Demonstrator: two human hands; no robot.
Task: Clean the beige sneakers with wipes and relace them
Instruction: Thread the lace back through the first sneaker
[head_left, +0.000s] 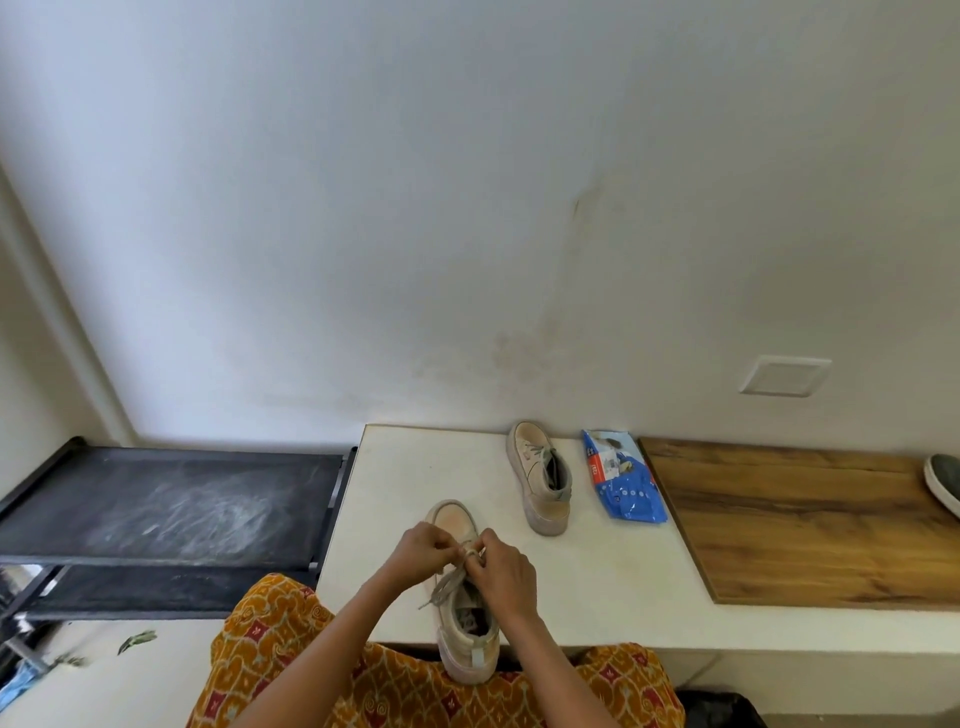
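at the near edge of the white ledge (597, 582), toe pointing toward the wall and heel overhanging toward the lap: the near sneaker (462, 613), beige, upright on its sole. over its eyelets, both hands close together: left hand (421, 548) with fingers curled, pinching the lace (441, 584); right hand (504, 564) likewise curled round the lace, a loop apparently wound over one finger, though too small to be sure. loose grey lace ends trailing down the near-left side of the tongue. farther back, near the wall edge of the ledge: the second sneaker (540, 475), laces seemingly threaded and slack, well apart from the first. just to its right, flat on the ledge: the blue wipes pack (623, 475), beside the wooden board (800, 525) covering the ledge's right part. at the board's far right edge, a dark shoe (945, 480), cut off by the frame. to the left of the ledge, a black rack (166, 499) with a dusty top. judging by this: wiping probably finished on this shoe, relacing or tying in hand. next move likely calling for steady tension in both lace ends, an even pull through the upper eyelets, then a snug bow without tipping the shoe off the edge.
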